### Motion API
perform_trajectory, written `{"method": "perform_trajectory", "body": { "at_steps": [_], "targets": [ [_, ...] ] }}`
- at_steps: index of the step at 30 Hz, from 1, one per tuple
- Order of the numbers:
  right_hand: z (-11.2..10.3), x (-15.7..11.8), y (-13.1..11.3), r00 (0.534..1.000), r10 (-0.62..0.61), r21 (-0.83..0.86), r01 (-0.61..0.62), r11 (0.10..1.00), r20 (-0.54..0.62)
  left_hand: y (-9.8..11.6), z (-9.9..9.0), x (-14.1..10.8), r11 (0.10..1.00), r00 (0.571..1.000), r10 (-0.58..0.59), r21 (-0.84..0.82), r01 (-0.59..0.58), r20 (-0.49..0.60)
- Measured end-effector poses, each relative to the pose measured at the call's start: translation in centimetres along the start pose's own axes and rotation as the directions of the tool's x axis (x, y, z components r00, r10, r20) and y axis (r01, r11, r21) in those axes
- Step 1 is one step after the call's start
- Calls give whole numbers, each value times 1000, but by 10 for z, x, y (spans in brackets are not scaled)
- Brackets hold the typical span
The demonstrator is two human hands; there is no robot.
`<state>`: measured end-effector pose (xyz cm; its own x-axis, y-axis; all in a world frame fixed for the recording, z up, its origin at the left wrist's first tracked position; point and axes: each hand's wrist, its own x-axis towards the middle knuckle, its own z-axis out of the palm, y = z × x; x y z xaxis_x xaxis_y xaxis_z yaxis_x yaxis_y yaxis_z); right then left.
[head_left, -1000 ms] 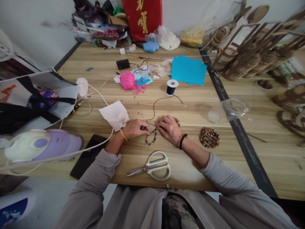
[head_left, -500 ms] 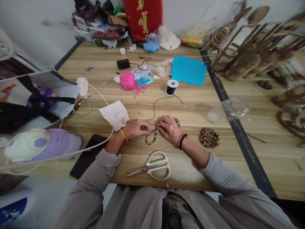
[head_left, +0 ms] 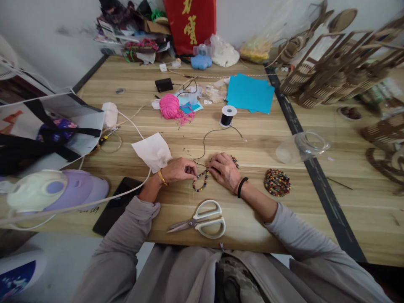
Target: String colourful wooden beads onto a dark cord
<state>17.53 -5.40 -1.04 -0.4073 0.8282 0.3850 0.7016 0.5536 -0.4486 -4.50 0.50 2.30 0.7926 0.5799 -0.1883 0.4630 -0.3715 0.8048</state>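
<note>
One pair of scissors (head_left: 198, 219) lies nearest on the wood-grained counter (head_left: 248, 221), its two pale plastic handles to the right and its metal blades to the left. One flat, black phone (head_left: 115, 206) lies left of it, partly under the forearm.

Just beyond the scissors is one loop (head_left: 200, 181) of small, round, multicoloured beads, between two hands. The left hand (head_left: 180, 169) has a narrow grip, fingertips pinched on the loop's left end. The right hand (head_left: 224, 169) has a narrow grip too, pinching the thin black cord (head_left: 204, 143) where it meets the loop's right end. One bead bunch (head_left: 234, 161) shows past the right hand, partly hidden; one round bead coil (head_left: 277, 182) lies apart to the right.

Left of the hands is one creased white paper (head_left: 151, 151); far right, one clear, glossy jar (head_left: 303, 146). Beyond stands one white-flanged spool (head_left: 227, 116), the cord running from it. Farther on are one fuzzy pink yarn ball (head_left: 169, 106), at least two smooth blue sheets (head_left: 249, 94) and, farthest, one red bag (head_left: 191, 25) with two gold characters.
</note>
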Motion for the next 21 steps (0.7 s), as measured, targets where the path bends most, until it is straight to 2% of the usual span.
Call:
{"method": "perform_trajectory", "body": {
  "at_steps": [11, 21],
  "targets": [
    [2, -1, 1, 1000, -4, 11, 5, 1000, -8, 4, 1, 0, 1000, 1000, -15, 25, 15, -6],
    [1, 0, 2, 1000, -10, 6, 10, 1000, 1, 1, -4, -3, 999, 998, 7, -32, -5, 57]
  ]
}}
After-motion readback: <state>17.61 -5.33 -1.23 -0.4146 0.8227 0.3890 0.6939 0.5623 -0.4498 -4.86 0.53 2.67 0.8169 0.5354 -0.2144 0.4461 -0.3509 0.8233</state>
